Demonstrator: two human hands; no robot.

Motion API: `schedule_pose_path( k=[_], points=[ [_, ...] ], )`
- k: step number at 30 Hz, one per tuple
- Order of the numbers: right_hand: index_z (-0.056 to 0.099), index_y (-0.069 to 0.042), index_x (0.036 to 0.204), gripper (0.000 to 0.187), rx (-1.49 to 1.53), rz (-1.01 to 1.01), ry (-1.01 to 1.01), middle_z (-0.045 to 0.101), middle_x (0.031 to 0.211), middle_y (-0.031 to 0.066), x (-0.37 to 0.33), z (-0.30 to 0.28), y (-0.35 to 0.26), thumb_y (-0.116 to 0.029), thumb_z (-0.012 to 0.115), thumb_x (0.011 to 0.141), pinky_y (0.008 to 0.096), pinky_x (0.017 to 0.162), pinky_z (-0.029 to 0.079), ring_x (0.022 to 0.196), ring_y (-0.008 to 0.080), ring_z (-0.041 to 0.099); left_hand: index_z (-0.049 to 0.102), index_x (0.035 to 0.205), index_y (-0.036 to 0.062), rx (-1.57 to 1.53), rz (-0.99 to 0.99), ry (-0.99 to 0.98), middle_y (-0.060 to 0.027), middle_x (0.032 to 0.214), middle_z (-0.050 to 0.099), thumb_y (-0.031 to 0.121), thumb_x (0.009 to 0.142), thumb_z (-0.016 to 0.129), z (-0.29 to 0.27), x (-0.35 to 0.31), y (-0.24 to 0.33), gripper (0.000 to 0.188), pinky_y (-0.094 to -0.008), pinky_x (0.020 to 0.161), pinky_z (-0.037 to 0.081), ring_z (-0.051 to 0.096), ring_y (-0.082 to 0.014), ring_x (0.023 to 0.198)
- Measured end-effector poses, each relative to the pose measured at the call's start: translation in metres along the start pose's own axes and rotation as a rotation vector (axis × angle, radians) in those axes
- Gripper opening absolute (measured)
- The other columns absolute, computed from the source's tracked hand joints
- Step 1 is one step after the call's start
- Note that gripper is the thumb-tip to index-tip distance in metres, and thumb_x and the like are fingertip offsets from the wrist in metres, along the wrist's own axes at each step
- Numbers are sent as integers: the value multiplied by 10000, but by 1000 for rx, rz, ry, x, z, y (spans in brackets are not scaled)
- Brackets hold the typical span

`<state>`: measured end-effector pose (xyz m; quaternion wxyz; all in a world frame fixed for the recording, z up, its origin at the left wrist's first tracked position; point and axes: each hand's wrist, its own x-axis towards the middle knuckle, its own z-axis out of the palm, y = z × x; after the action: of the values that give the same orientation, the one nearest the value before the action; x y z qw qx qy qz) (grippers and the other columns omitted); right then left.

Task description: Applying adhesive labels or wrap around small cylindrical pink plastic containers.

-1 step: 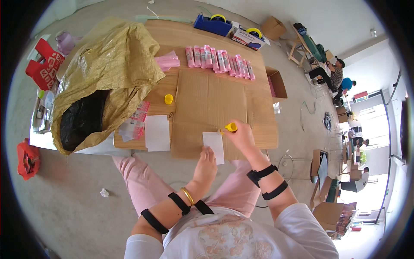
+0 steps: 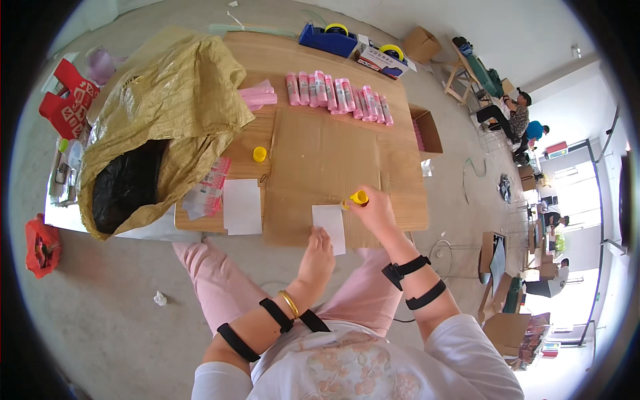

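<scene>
My left hand [image 2: 316, 252] lies with its fingers flat on a narrow white slip of paper [image 2: 328, 217], pressing it against a brown cardboard sheet [image 2: 320, 153] at the table's near edge. Closed around a small glue stick [image 2: 359, 197] with a yellow end, my right hand [image 2: 375, 208] is at the slip's upper right edge. The glue stick's other end points down-left beside the paper; whether it touches cannot be made out. A yellow cap [image 2: 259, 154] stands on the wood left of the cardboard. Nearer me is a stack of white paper [image 2: 243, 207].
Pink rolls [image 2: 333, 93] line the table's far side. Behind them stand a blue tape dispenser [image 2: 328, 40] and a box with yellow tape [image 2: 383, 57]. A large gold woven sack [image 2: 167, 93] covers the left, beside pink printed plastic [image 2: 212, 190]. Several people sit far right.
</scene>
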<state>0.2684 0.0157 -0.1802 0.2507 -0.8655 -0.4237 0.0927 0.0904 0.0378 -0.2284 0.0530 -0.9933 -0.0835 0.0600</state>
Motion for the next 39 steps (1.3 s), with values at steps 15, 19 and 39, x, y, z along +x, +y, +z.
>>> schedule_pose_path(
  k=[15,19,39],
  points=[
    [630,-46,873,274,51,-90,-61,629,823,149,-12,24,-30,-241,725,706,377,630,494,741,322,621,463,1260,-67,8,-6,0,-237,1340,409,211,851,464,7,-2,2,495,-401,1007,281,388,-367,1247],
    [620,-41,864,270,10,-71,-45,622,808,144,-9,14,-18,-236,722,706,388,630,488,744,327,612,492,1234,-62,-6,-21,25,-233,1323,424,209,849,464,6,-1,0,472,-399,1001,285,389,-370,1241],
    [619,-68,865,250,30,-58,-66,623,812,131,-26,15,-21,-233,724,709,383,631,492,743,324,612,501,1226,-70,-23,-23,36,-244,1325,420,215,842,475,11,2,3,479,-391,1004,289,384,-370,1251]
  ],
)
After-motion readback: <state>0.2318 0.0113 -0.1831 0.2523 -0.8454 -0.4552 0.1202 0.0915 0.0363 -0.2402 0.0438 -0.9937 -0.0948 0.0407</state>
